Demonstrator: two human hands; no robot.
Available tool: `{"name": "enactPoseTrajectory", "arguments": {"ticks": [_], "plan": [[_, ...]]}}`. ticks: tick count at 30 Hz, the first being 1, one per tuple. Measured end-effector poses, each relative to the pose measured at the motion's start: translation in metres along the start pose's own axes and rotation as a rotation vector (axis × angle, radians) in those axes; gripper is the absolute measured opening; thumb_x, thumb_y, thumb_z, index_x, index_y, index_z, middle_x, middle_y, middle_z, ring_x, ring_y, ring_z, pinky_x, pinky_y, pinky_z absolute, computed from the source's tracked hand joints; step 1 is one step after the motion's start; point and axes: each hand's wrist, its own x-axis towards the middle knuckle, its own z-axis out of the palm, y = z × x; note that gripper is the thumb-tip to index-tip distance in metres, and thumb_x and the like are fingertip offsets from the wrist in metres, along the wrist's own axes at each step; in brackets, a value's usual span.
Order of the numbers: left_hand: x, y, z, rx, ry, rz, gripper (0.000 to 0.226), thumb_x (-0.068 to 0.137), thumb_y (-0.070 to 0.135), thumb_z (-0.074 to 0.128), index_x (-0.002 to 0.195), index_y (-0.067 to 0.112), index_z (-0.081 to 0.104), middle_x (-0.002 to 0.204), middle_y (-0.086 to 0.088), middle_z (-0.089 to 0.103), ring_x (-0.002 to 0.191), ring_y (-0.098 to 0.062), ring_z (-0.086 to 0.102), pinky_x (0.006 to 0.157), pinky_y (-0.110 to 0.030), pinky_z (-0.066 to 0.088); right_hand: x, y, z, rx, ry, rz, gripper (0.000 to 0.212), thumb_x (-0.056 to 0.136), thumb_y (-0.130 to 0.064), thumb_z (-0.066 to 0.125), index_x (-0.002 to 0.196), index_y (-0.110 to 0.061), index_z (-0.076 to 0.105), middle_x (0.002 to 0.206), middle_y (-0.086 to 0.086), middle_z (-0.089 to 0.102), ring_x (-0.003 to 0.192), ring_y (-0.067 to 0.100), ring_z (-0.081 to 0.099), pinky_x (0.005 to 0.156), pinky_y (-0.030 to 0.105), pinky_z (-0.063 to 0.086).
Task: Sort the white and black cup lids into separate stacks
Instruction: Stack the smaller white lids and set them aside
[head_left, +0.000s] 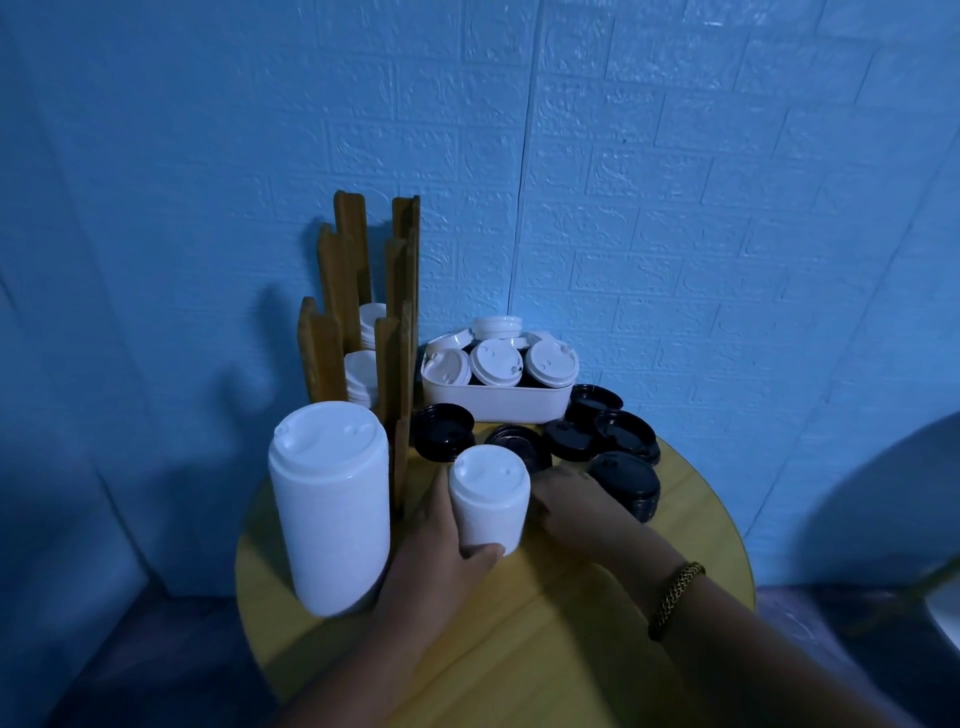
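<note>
L hand (441, 538) was wrapped round short white lid stack (489, 499) on surface (519, 654); R hand (569, 501) beside it, grip unclear. Stack prob. light, slick, wobbly: hold low, both sides.

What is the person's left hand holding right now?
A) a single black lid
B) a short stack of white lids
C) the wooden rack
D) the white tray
B: the left hand has its thumb and fingers curled round the short stack of white lids, which stands upright on the yellow table.
</note>
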Motion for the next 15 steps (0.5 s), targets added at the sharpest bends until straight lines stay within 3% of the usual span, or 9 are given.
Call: {"name": "enactPoseTrajectory", "arguments": {"ticks": [3, 7, 10, 13, 15], "plan": [[0.001, -0.002, 0.003, 0.065, 0.02, 0.029, 0.121, 0.085, 0.037, 0.081, 0.159, 0.037, -0.014, 0.169, 0.009, 0.015, 0.153, -0.013, 0.024, 0.118, -0.028, 0.026, -0.002, 0.005, 0.007, 0.084, 0.069, -0.029, 0.015, 0.089, -0.011, 0.051, 0.096, -0.016, 0.063, 0.096, 0.0, 0.065, 0.089, 0.019, 0.057, 0.078, 0.037, 0.05], [-0.002, -0.003, 0.005, 0.25, 0.091, 0.133, 0.123, 0.087, 0.045, 0.076, 0.148, 0.048, -0.03, 0.169, 0.01, -0.003, 0.155, -0.017, 0.018, 0.12, -0.031, 0.029, -0.009, 0.003, 0.01, 0.21, 0.106, -0.04, 0.033, 0.089, -0.017, 0.059, 0.12, -0.027, 0.06, 0.111, -0.007, 0.068, 0.1, 0.013, 0.06, 0.085, 0.034, 0.052], [-0.005, -0.006, 0.009, 0.383, 0.133, 0.243, 0.115, 0.089, 0.047, 0.074, 0.151, 0.045, -0.023, 0.169, 0.007, -0.015, 0.156, -0.022, 0.017, 0.116, -0.03, 0.036, -0.01, 0.001, 0.012, 0.248, 0.108, -0.038, 0.036, 0.09, -0.017, 0.058, 0.125, -0.028, 0.056, 0.114, -0.007, 0.066, 0.102, 0.012, 0.06, 0.086, 0.034, 0.053], [-0.006, -0.007, 0.01, 0.472, 0.167, 0.287, 0.112, 0.084, 0.043, 0.08, 0.158, 0.038, -0.004, 0.171, -0.003, -0.003, 0.152, -0.03, 0.029, 0.11, -0.035, 0.045, -0.013, -0.001, 0.011, 0.251, 0.135, -0.04, 0.036, 0.092, -0.013, 0.054, 0.124, -0.028, 0.059, 0.118, -0.008, 0.064, 0.105, 0.011, 0.058, 0.088, 0.028, 0.05], [-0.006, -0.007, 0.01, 0.503, 0.167, 0.269, 0.109, 0.088, 0.042, 0.076, 0.157, 0.037, -0.007, 0.171, -0.005, -0.007, 0.153, -0.031, 0.027, 0.11, -0.036, 0.044, -0.017, -0.001, 0.011, 0.244, 0.141, -0.06, 0.035, 0.094, -0.011, 0.051, 0.123, -0.027, 0.062, 0.118, -0.008, 0.061, 0.106, 0.011, 0.056, 0.089, 0.026, 0.048]]}}
